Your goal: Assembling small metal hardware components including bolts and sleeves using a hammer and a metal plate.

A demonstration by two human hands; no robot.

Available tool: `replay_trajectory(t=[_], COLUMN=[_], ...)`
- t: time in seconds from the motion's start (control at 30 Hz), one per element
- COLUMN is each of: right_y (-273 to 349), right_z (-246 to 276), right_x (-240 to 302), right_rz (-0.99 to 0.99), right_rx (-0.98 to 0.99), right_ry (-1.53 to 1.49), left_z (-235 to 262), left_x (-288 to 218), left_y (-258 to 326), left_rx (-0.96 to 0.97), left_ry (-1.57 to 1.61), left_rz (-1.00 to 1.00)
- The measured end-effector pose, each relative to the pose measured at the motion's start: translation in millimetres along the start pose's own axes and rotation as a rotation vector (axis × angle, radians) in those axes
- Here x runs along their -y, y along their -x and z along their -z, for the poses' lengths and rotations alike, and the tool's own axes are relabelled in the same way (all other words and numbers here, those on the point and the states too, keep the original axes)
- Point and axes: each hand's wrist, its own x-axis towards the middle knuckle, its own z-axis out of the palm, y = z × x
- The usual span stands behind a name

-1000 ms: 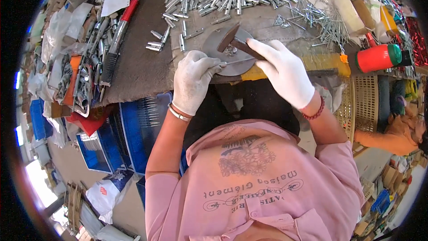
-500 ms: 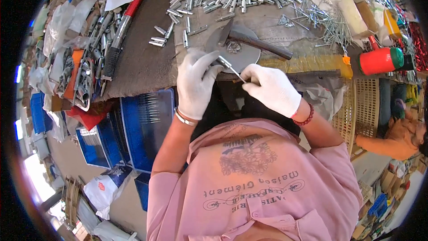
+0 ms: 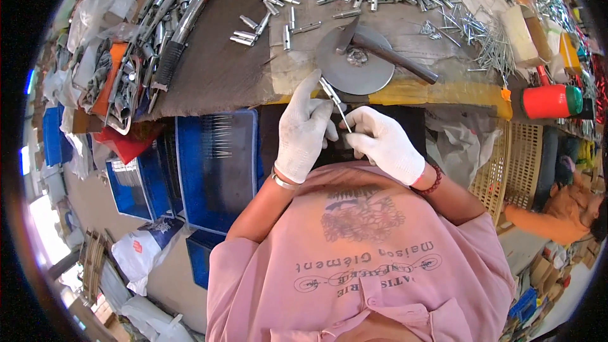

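Pink collared short-sleeved shirt (image 3: 364,256) bore dark floral print. White fabric gloves (image 3: 297,145), silver left-wrist bangle (image 3: 284,181) and dark-red beaded right-wrist bracelet (image 3: 434,179) were worn.

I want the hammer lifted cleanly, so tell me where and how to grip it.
Take the hammer by the outer half of its handle, coming from the right and closing across it. The head sits over the disc, while the straight handle slants right, past the disc's edge, so that end should be easiest to reach.
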Motion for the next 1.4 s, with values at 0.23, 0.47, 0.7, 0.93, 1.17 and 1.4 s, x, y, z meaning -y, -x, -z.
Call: replay_trajectory(t=[0.23,0.47,0.7,0.93,1.17,1.4], right_y=[-15,-22,-60,-68,-60,-66], right_z=[-28,4,31,28,30,15], right_x=[-3,10,-37,-41,-40,-23], right_rz=[0.088,0.479,0.725,0.719,0.728,0.906], right_rx=[-0.009,-0.386,-0.740,-0.707,-0.757,-0.649], right_ry=[0.232,0.388,0.569,0.585,0.558,0.624], left_z=[17,91,225,315,322,342], left_x=[17,62,297,437,429,374], left_y=[10,31,25,31,-13,62], left_rx=[-0.128,-0.552,-1.156,-1.230,-1.239,-1.494], left_ry=[0.247,0.320,0.250,-0.296,-0.549,-0.133], left_rz=[-0.075,-0.151,0.120,0.257,0.373,0.032])
